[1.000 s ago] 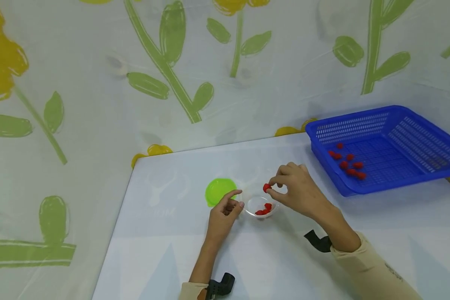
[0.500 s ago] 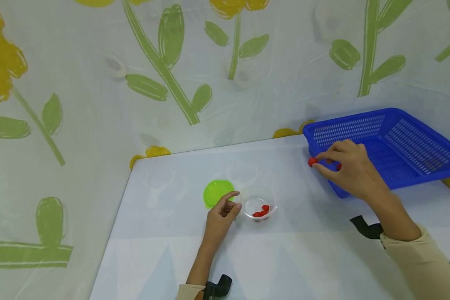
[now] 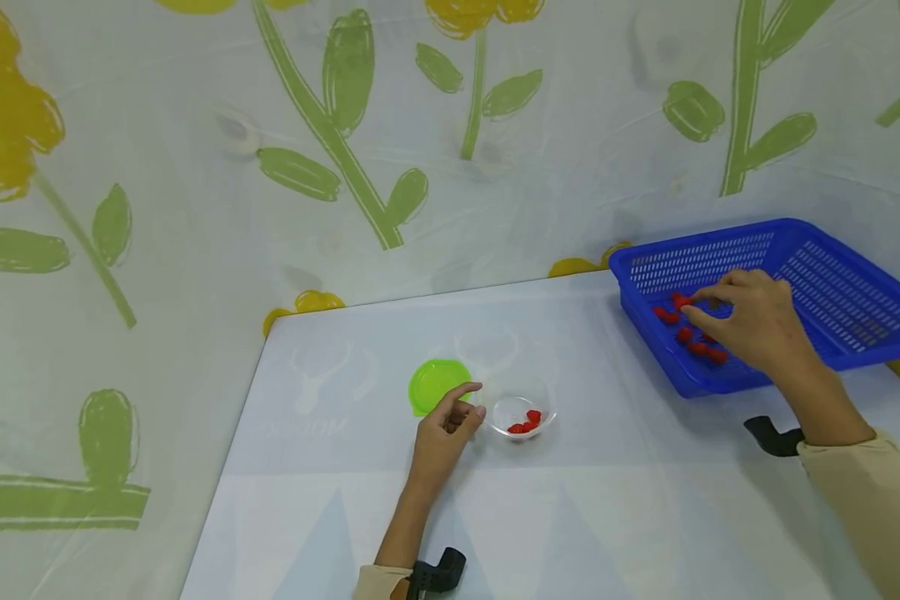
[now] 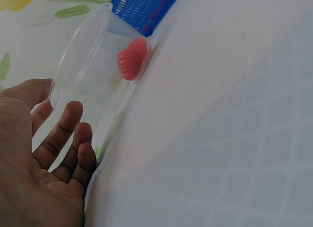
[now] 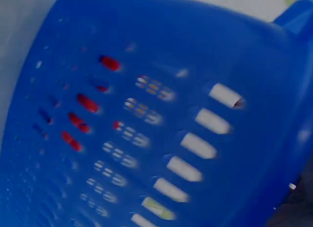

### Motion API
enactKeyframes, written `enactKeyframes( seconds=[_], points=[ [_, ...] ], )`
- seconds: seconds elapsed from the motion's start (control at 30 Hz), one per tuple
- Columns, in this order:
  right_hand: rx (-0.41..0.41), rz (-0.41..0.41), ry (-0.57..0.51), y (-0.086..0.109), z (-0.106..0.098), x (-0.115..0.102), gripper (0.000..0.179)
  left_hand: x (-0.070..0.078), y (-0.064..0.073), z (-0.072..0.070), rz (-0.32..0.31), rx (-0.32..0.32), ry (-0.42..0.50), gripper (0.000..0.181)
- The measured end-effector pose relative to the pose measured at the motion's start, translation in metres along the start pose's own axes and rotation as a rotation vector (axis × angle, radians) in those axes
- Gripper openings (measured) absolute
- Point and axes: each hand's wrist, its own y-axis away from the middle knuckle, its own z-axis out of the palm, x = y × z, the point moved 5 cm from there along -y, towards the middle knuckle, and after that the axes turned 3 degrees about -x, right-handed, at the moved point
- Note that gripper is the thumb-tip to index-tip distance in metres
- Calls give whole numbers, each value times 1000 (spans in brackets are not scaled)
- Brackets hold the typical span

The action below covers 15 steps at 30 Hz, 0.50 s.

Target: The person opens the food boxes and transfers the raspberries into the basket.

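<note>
At the middle of the table, my left hand (image 3: 441, 433) holds a clear plastic bowl (image 3: 545, 397) by its rim. Its other fingers are loosely bent below the rim in the left wrist view. Several red raspberries (image 4: 131, 59) lie at the bottom of the bowl. Over the left side of a blue plastic basket (image 3: 795, 360), my right hand (image 3: 757, 321) pinches a raspberry (image 3: 685, 302) between thumb and fingertips. More raspberries (image 3: 697, 348) lie on the basket floor beneath it. The right wrist view shows the basket's outer wall, with red behind its slots; the hand is hidden there.
A bright green lid (image 3: 437, 385) lies behind the left hand, beside the bowl. The white table (image 3: 330, 450) ends at the back against a wall covering (image 3: 195, 250) printed with flowers. Black mounts (image 3: 438, 573) are strapped to both wrists.
My right hand has carried a raspberry from above the bowl rightward, over the basket's near-left rim, and down among the other raspberries. My left hand has stayed at the bowl.
</note>
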Motion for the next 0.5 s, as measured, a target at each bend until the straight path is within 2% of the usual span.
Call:
enactKeyframes(
  seconds=[0.27, 0.5],
  points=[
    [-143, -64, 139, -15, 23, 21, 29, 0, -1, 0, 16, 0, 2, 34],
    [-245, -84, 180, -22, 41, 27, 27, 1, 0, 0, 13, 2, 13, 35]
  ],
)
